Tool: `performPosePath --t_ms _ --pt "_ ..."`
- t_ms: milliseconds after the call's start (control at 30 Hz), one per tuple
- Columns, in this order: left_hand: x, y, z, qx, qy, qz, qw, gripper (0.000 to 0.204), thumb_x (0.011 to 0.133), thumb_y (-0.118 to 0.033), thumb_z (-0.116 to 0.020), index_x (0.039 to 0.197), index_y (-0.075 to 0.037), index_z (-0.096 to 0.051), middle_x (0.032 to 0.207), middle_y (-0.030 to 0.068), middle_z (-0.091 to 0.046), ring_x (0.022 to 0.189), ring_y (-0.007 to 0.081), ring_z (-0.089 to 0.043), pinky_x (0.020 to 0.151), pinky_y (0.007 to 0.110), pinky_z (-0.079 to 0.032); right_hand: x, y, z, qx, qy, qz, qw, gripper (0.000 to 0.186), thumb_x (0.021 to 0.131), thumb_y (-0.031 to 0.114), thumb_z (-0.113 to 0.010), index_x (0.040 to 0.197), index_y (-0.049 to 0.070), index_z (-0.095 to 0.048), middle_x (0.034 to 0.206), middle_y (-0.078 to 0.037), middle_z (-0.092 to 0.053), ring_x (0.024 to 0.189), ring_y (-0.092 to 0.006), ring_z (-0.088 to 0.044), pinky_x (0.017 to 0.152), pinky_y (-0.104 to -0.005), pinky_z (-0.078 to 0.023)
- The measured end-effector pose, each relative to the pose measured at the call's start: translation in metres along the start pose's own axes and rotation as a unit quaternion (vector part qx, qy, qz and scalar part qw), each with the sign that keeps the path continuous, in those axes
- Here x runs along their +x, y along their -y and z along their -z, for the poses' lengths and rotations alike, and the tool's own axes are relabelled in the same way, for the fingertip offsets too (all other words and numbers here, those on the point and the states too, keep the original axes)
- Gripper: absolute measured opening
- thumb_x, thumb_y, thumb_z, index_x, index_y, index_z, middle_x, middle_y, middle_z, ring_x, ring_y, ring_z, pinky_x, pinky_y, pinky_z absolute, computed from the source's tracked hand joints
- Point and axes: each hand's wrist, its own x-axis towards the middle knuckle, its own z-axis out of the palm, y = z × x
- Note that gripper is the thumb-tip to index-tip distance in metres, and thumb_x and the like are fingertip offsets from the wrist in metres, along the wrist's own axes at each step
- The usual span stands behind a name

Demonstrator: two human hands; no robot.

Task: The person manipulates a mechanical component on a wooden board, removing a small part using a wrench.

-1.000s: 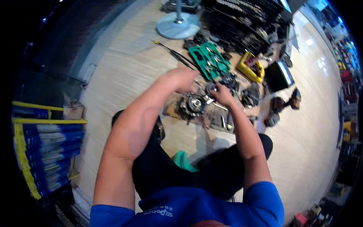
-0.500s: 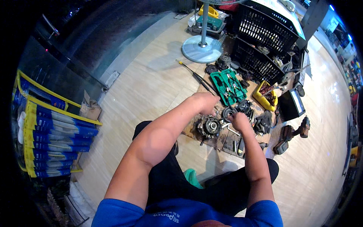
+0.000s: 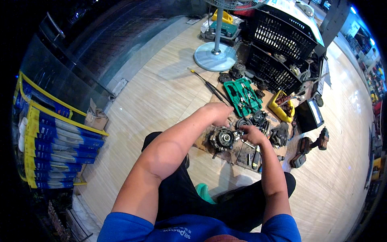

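Right hand (image 3: pixel 252 134) shifts nearer one round silvery metal assembly (image 3: pixel 223 138), pointing leftward; left hand (image 3: pixel 221 113) bends near one green plastic case (image 3: pixel 230 89); I can't tell either's opening or hold

A round metal unit (image 3: pixel 224 138), grey and dark with what looks like grime, is lying on a brown sheet (image 3: pixel 203 140) — its circular face is pointing upward and showing a bright ring about the hub. It is sitting just below the left hand (image 3: pixel 221 114) and left of the right hand (image 3: pixel 252 135). A dark, ringed disc (image 3: pixel 243 122) is resting between both hands — any contact is proving too small to confirm.
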Motion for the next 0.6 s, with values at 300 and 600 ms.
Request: performPosePath --t_ms 300,600 --pt "0.003 0.002 -0.004 0.003 0.003 -0.005 1.000 0.062 0.078 -0.032 -0.078 0.127 -0.004 -0.052 0.111 0.0205 -0.066 0.106 0.0381 -0.062 0.087 0.046 -0.051 0.007 0.004 0.000 -0.174 -0.100 -0.070 0.977 0.045 0.085 0.042 -0.067 0.089 -0.002 -0.071 0.086 -0.027 -0.066 0.084 -0.0439 -0.065 0.077 -0.0489 -0.051" --pt "0.005 0.003 -0.005 0.003 0.000 -0.016 1.000 0.063 0.078 -0.032 -0.078 0.129 -0.005 -0.051 0.113 0.0207 -0.065 0.107 0.0380 -0.062 0.087 0.046 -0.051 0.023 -0.030 -0.019 -0.113 -0.227 -0.089 0.963 0.036 0.089 0.032 -0.060 0.091 -0.004 -0.068 0.079 -0.026 -0.065 0.077 -0.0408 -0.065 0.072 -0.0464 -0.051"
